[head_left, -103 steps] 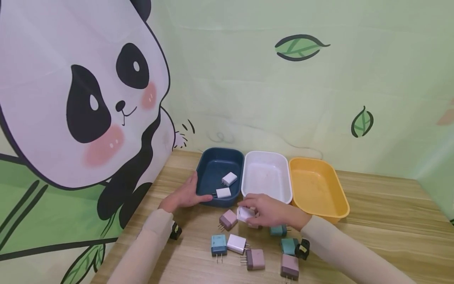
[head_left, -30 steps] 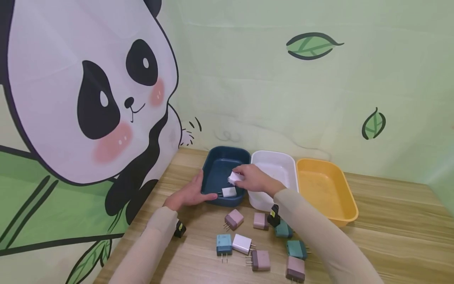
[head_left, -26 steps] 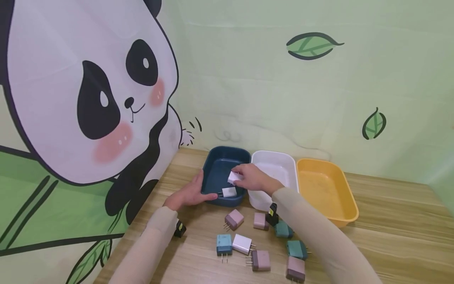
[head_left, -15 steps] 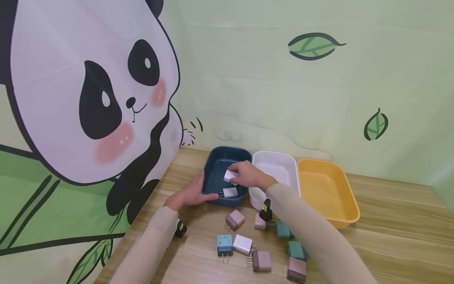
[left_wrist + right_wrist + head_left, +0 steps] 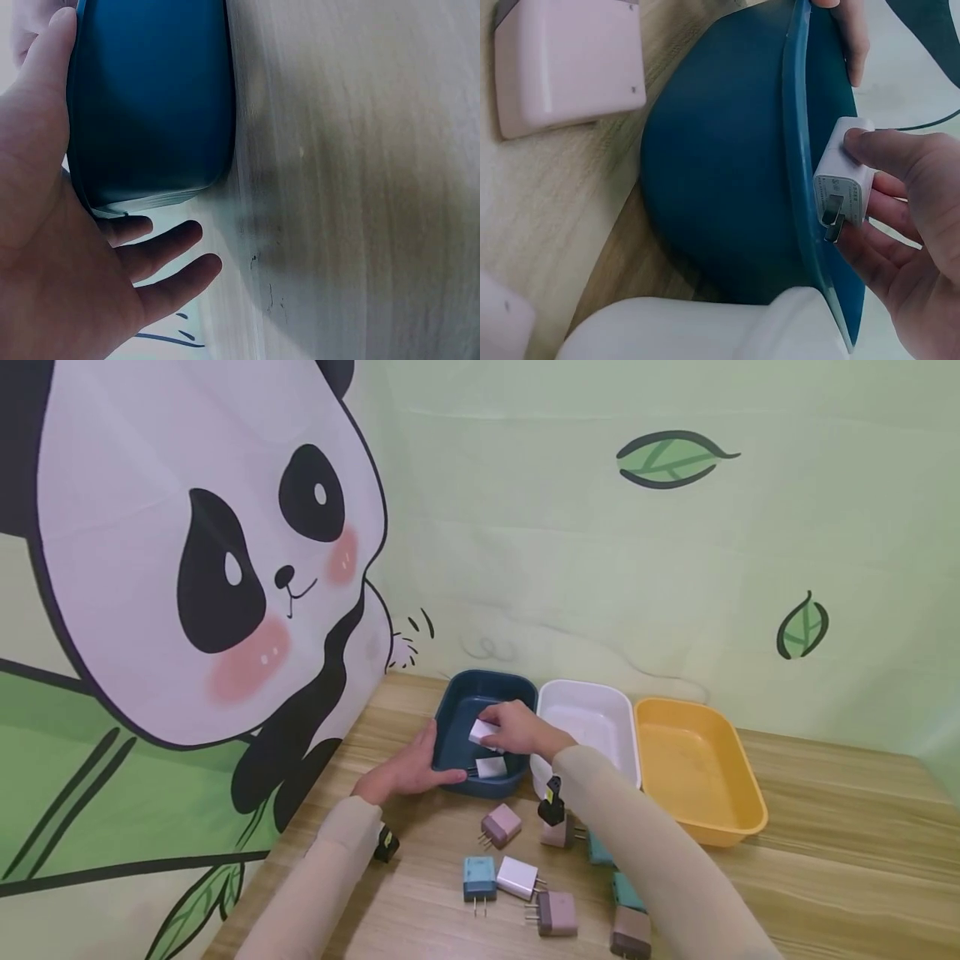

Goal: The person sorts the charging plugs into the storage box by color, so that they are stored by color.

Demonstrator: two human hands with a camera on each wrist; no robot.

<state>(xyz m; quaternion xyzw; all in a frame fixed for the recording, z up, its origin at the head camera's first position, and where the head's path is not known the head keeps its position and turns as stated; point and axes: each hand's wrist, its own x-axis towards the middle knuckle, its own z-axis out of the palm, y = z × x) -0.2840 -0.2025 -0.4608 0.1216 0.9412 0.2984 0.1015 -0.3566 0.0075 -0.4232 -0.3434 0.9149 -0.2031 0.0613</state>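
Note:
In the head view my right hand (image 5: 521, 728) pinches a white charger (image 5: 482, 732) over the inside of the dark blue bin (image 5: 487, 788). Another white charger (image 5: 491, 767) lies in that bin near its front. My left hand (image 5: 408, 767) rests against the bin's left side, thumb at the front rim. The left wrist view shows the left hand (image 5: 67, 217) with fingers spread beside the bin's wall (image 5: 157, 90). In the right wrist view the pinched charger (image 5: 845, 165) has its metal prongs exposed, between thumb and fingers of the right hand (image 5: 915, 217).
A white bin (image 5: 588, 693) and a yellow bin (image 5: 693, 760) stand to the right of the blue one. In front lie a pink charger (image 5: 501, 824), a blue charger (image 5: 479, 877), a white charger (image 5: 517, 877) and several more pink and teal ones, some partly behind my right sleeve.
My right hand has gone from the table in front of the bins, where it held a white charger, to over the blue bin, then slightly further left. The left hand stays at the bin.

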